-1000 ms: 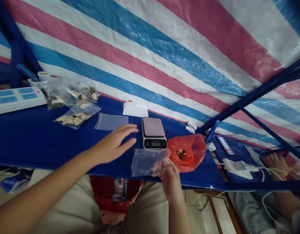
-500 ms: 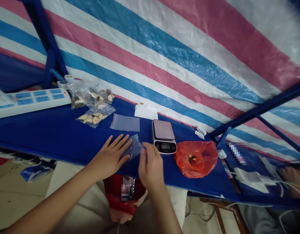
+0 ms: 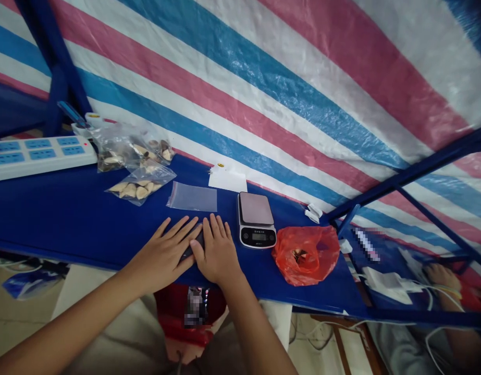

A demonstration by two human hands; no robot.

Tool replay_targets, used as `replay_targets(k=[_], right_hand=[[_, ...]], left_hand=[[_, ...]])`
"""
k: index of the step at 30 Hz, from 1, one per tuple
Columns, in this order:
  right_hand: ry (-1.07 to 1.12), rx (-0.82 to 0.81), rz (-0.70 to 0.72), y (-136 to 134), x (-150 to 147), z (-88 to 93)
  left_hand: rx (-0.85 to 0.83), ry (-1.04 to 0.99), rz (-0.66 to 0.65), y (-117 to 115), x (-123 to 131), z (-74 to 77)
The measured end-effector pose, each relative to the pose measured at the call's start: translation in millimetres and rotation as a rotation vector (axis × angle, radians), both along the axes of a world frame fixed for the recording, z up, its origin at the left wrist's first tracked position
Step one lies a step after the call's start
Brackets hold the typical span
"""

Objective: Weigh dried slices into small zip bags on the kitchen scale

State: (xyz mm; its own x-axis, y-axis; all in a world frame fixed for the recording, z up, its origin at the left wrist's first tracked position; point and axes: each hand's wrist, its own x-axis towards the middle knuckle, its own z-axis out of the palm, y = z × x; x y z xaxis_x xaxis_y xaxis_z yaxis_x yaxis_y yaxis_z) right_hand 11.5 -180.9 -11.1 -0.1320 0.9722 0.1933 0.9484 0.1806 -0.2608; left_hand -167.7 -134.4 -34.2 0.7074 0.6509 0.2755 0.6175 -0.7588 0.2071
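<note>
Side by side on the blue tabletop, my left hand (image 3: 165, 255) and my right hand (image 3: 217, 250) lie flat with fingers stretched out. Beneath them is a small clear plastic bag (image 3: 200, 240), mostly covered; only a greyish strip shows between the hands. Just beyond my fingertips lies another flat, clear zip bag (image 3: 193, 197). To the right of my right hand stands a digital kitchen scale (image 3: 256, 216), its platform bare. A crumpled red plastic bag (image 3: 314, 250) with brown pieces inside sits right of the scale.
Filled clear bags of pale slices (image 3: 140, 187) lie at the back left, near a white power strip (image 3: 40, 153). A white card (image 3: 228, 179) rests behind the scale. A striped plastic sheet (image 3: 224, 94) hangs behind the table. Another person's hand (image 3: 443, 276) shows at far right.
My right hand, bent at the bag's right edge before, has moved left and now lies flat beside my left hand on the bag. The view has shifted slightly.
</note>
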Motion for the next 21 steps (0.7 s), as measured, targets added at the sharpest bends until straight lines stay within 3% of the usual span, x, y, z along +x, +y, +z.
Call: replay_targets(k=[7,14,18,21], right_hand=[[-0.005,-0.019,-0.02,1,1,-1.6],[0.046,-0.051,-0.026,4,3,-3.2],[0.241,-0.059,-0.029,0,11,-1.1],[0.463,-0.081,-0.084,-18,19,1.8]], left_hand=[[0.04,-0.018,-0.012,2,-15,-10.1],[0.044,-0.018,0.018,-1,-42,-10.2],[0.066,0.0,0.035,0,-51,-9.9],[0.038,-0.033,0.086,0,-55,-0.9]])
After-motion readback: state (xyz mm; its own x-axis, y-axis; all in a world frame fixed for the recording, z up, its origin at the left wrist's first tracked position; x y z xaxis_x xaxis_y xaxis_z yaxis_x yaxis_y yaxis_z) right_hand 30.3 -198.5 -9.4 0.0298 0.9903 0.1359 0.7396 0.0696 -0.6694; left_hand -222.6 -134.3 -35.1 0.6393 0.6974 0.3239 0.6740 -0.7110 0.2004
